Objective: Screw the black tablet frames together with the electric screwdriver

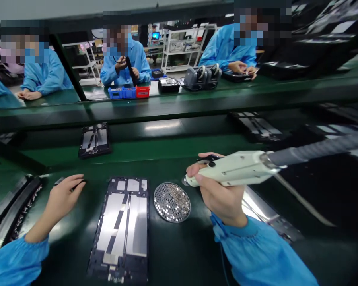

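Note:
My right hand (219,190) is wrapped round a pale electric screwdriver (232,169) whose tip points left, just above the right edge of a round perforated screw tray (172,201). A grey hose runs from the tool to the right. A dark tablet frame with silvery panels (122,228) lies flat in front of me, between my hands. My left hand (64,194) rests on the green bench left of the frame, fingers curled over a small dark object (77,183) I cannot make out.
Another tablet frame (94,140) lies on the conveyor beyond, a third (256,126) at the right. Stacked dark parts (14,210) sit at the left edge. Across the line, three people in blue coats work beside small bins (128,92) and equipment (201,76).

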Motion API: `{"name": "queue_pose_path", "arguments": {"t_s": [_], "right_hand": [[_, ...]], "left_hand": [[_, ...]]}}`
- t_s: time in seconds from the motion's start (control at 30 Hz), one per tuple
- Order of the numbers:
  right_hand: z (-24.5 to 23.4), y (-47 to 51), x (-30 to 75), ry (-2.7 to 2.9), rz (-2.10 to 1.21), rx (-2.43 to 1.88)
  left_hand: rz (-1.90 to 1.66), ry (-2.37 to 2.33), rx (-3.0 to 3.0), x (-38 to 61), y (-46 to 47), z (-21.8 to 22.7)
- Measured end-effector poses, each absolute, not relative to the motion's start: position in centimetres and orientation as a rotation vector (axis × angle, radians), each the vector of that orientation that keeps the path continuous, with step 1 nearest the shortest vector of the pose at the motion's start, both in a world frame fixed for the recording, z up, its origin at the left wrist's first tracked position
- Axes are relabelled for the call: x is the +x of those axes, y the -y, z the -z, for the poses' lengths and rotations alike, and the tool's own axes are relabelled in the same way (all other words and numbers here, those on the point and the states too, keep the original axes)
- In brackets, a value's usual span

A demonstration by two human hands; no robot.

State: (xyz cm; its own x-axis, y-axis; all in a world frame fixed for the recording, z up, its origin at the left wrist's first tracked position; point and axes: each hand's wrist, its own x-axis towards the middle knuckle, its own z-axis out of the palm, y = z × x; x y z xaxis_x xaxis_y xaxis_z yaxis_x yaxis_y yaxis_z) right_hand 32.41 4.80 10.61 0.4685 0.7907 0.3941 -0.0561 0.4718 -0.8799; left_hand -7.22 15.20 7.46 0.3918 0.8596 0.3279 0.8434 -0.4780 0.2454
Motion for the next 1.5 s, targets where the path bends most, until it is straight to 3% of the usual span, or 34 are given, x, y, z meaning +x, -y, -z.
{"name": "queue_pose_path", "arguments": {"t_s": [0.13,0.33,0.5,0.73,1.0,1.2,1.5], "right_hand": [[-9.9,-5.3,32.5,0.932,-0.636,-0.961],[-9.3,-5.4,32.6,0.919,-0.654,-0.990],[-9.4,-5.4,32.6,0.911,-0.660,-1.005],[-9.4,-5.4,32.9,0.912,-0.667,-1.029],[-9.4,-5.4,31.7,0.962,-0.676,-1.055],[-8.5,-4.5,29.2,1.130,-0.819,-1.002],[-7.4,-4.6,27.9,1.184,-0.793,-1.132]], "left_hand": [[-0.649,-1.279,2.471,0.2,-14.4,-7.2],[-0.739,-0.941,2.459,8.8,-15.5,-3.3],[-0.749,-0.718,2.621,10.1,-16.2,-1.9],[-0.542,-0.449,2.849,9.2,-15.0,-3.4],[-0.115,-0.502,3.070,7.7,-14.3,-4.5],[-0.360,-0.752,3.044,7.0,-10.7,-3.6],[-0.538,-0.696,2.984,6.7,-10.7,-2.8]]}}
